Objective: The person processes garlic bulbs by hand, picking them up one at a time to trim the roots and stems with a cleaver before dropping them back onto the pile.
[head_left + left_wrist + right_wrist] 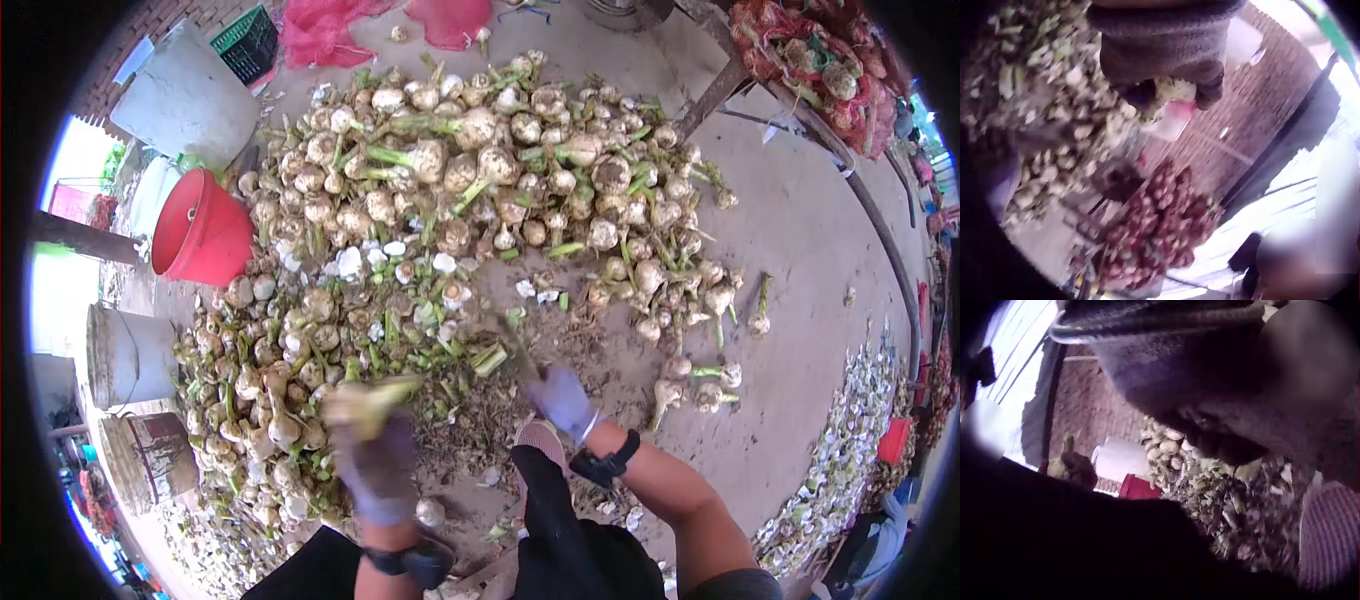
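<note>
My left hand, in a pale glove, grips a garlic bulb with its green stem sticking out to the right; both are blurred. The left wrist view shows part of that bulb between the gloved fingers. In my gloved right hand is a thin, dark knife, its blurred blade angled up and left over the cut stems. That hand is just above the shoe. Between and beyond both hands lie cut green stems and dry scraps.
A large heap of untrimmed garlic spreads ahead, and another pile lies at left. A red bucket and a white bucket stand along the left side. Filled red net bags sit at back right, near a dark pole.
</note>
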The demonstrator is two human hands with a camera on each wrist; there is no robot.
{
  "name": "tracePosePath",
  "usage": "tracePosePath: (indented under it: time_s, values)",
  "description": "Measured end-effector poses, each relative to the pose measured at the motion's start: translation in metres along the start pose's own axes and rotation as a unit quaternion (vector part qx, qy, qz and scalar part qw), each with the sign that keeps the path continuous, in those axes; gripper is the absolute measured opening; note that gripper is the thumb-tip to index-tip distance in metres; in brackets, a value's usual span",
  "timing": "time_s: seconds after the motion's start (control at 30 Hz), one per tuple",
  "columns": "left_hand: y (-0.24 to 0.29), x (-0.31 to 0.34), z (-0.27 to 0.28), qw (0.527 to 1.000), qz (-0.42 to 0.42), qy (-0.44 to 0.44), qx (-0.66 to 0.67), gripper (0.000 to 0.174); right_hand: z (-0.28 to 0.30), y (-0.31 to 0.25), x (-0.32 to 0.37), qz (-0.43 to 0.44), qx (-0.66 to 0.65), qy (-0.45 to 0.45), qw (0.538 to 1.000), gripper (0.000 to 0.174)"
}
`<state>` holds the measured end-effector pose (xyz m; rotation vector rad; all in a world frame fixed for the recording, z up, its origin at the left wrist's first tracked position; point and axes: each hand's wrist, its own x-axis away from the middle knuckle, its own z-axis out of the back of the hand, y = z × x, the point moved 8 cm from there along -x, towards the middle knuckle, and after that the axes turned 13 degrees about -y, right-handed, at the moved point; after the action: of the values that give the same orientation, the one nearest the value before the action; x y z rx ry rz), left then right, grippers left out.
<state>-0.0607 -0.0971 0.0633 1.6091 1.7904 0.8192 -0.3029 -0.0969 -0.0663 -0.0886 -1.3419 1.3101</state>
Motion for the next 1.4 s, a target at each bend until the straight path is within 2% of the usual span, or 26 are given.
tracePosePath:
  time_s: [0.03,0.07,0.13,0.2,0.23,0.27,0.3,0.37,0.43,0.47,0.5,0.53,0.57,0.6,0.63,0.73,0.8,0.83,0.9,1.07,1.17,1.2,1.3,1.33,1.37,1.4]
  values:
    - [0.036,-0.001,0.027,0.988,-0.044,0.081,-0.121,0.035,0.027,-0.013,-0.007,0.032,0.099,0.099,0.990,0.036]
    - [0.056,-0.005,0.064,0.982,-0.107,0.074,0.140,0.040,0.061,-0.034,-0.013,0.078,0.083,0.187,0.976,0.038]
    - [0.095,0.007,0.121,0.965,-0.143,0.069,0.210,0.062,0.133,-0.108,-0.008,0.153,0.102,0.333,0.925,0.044]
    - [0.077,0.012,0.130,0.955,-0.070,0.131,0.255,0.068,0.177,-0.158,-0.033,0.200,0.179,0.402,0.875,0.046]
    - [0.060,0.011,0.124,0.964,-0.034,0.153,0.216,0.066,0.190,-0.170,-0.057,0.162,0.236,0.404,0.869,0.045]
    - [0.037,0.006,0.095,0.976,0.034,0.065,0.206,0.059,0.198,-0.174,-0.079,0.093,0.227,0.327,0.913,0.048]
    - [0.013,0.005,0.075,0.976,0.086,0.089,0.181,0.056,0.205,-0.172,-0.087,0.089,0.228,0.331,0.911,0.048]
    - [-0.024,0.000,0.055,0.972,0.185,0.076,0.127,0.053,0.199,-0.158,-0.113,0.079,0.178,0.209,0.958,0.052]
    - [-0.064,-0.009,0.058,0.967,0.230,0.041,0.098,0.053,0.176,-0.142,-0.101,0.109,0.138,0.125,0.976,0.055]
    - [-0.083,-0.014,0.060,0.967,0.251,0.047,0.000,0.054,0.154,-0.131,-0.084,0.129,0.128,0.117,0.976,0.054]
    - [-0.095,-0.017,0.060,0.956,0.270,0.055,-0.096,0.055,0.123,-0.123,-0.076,0.176,0.064,0.023,0.982,0.055]
    - [-0.098,-0.019,0.053,0.956,0.270,0.061,-0.095,0.055,0.090,-0.130,-0.044,0.260,0.254,0.024,0.931,0.058]
    - [-0.114,-0.017,0.030,0.936,0.350,-0.035,-0.021,0.057,0.064,-0.089,-0.045,0.193,0.070,0.000,0.979,0.062]
    - [-0.124,-0.007,0.010,0.895,0.423,-0.129,0.055,0.060,0.033,-0.074,-0.037,0.249,-0.014,-0.038,0.968,0.061]
    - [-0.135,0.006,0.018,0.854,0.491,-0.171,-0.017,0.062,0.020,-0.071,-0.017,0.317,-0.073,-0.035,0.945,0.060]
    - [-0.128,0.015,0.005,0.903,0.399,-0.140,-0.085,0.072,0.028,-0.065,0.035,0.271,-0.182,-0.004,0.945,0.059]
    - [-0.101,0.002,-0.018,0.943,0.278,-0.152,-0.099,0.073,0.043,-0.051,0.048,0.265,-0.059,0.061,0.961,0.055]
    - [-0.098,0.004,-0.020,0.943,0.281,-0.151,-0.098,0.073,0.042,-0.057,0.055,0.261,-0.061,0.061,0.961,0.055]
    - [-0.093,0.010,-0.035,0.941,0.248,-0.218,-0.079,0.086,0.031,-0.076,0.069,0.179,0.225,0.052,0.956,0.049]
    - [-0.122,0.032,-0.001,0.928,0.308,-0.174,-0.116,0.085,0.023,-0.089,0.073,0.198,0.241,0.034,0.949,0.041]
    - [-0.145,0.052,0.013,0.878,0.434,0.010,0.204,0.059,0.019,-0.089,0.076,0.235,0.224,0.038,0.945,0.038]
    - [-0.144,0.053,0.013,0.877,0.434,0.011,0.204,0.059,0.017,-0.087,0.076,0.246,0.215,0.036,0.944,0.037]
    - [-0.137,0.057,0.008,0.896,0.432,-0.039,0.094,0.043,0.014,-0.070,0.070,0.243,0.214,0.052,0.945,0.034]
    - [-0.115,0.044,-0.009,0.916,0.344,-0.169,-0.122,0.042,0.014,-0.060,0.067,0.233,0.224,0.071,0.944,0.031]
    - [-0.095,0.036,-0.033,0.870,0.226,-0.289,-0.329,0.041,0.012,-0.037,0.054,0.232,0.227,0.072,0.943,0.031]
    - [-0.100,0.053,-0.025,0.921,0.347,-0.175,-0.019,0.051,0.021,0.004,0.033,0.143,0.217,0.132,0.957,0.032]
